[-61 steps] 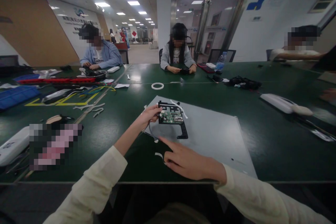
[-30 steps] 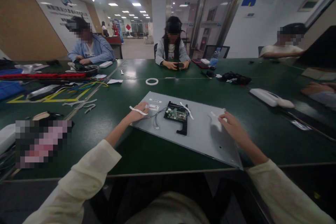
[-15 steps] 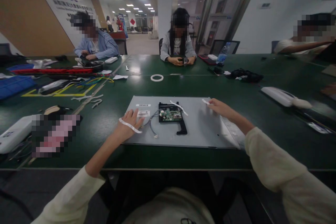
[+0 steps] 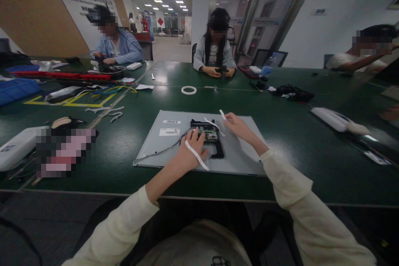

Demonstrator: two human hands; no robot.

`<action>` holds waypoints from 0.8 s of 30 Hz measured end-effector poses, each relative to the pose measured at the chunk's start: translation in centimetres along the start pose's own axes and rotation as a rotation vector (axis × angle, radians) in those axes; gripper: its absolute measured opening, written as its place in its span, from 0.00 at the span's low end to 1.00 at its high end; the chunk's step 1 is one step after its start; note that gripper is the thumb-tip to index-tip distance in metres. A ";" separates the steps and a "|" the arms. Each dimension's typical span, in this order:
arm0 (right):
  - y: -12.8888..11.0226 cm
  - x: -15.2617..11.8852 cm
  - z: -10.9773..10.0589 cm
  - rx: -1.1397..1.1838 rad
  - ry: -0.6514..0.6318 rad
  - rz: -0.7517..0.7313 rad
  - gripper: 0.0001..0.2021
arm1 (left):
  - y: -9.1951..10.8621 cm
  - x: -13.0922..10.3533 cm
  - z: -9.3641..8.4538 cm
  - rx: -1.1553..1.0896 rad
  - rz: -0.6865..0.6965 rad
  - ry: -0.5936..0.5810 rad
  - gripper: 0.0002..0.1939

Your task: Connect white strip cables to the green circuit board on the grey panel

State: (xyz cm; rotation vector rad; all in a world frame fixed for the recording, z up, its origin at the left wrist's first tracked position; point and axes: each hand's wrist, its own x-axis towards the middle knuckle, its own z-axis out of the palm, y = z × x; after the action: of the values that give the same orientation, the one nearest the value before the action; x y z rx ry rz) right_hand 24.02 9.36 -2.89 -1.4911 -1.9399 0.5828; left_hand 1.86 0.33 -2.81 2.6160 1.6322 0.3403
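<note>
At a green bench (image 4: 124, 183), a person leans over a flat gray panel (image 4: 241, 160) lying near the front edge, a black frame (image 4: 220, 149) and green circuit board (image 4: 213, 136) on top of it. The left hand (image 4: 190, 151) spreads bent fingers over the board's left side, thumb apart; whether its grip has hold of anything underneath is hidden. The right hand (image 4: 238, 128) has its grip closed to a pinch on a white strip (image 4: 222, 114), free end raised. If the strips are adhesive, as they appear, the raised end could curl and stick askew, and the loose strip (image 4: 196, 156) across the left hand's back could catch on the board. A careless drag of those fingers could tug the cable (image 4: 162, 151) trailing to the panel's left front corner. The panel looks smooth and thin, with 2 white labels (image 4: 169, 131); the frame is open and matte, 1 arm hooking toward the person.
</note>
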 end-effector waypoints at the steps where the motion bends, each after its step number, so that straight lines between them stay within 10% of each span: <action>1: 0.1 -0.2 0.5 -0.001 0.016 -0.016 0.11 | 0.0 0.2 0.1 -0.005 -0.001 -0.009 0.29; 24: -0.2 -1.6 1.7 0.299 0.133 -0.016 0.12 | 0.7 1.7 0.5 0.036 0.063 0.086 0.18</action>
State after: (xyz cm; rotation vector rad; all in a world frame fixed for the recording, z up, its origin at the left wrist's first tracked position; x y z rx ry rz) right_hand 22.96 7.83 -4.23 -1.2908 -1.6787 0.7128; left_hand 3.31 1.54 -2.89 2.7204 1.5979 0.4366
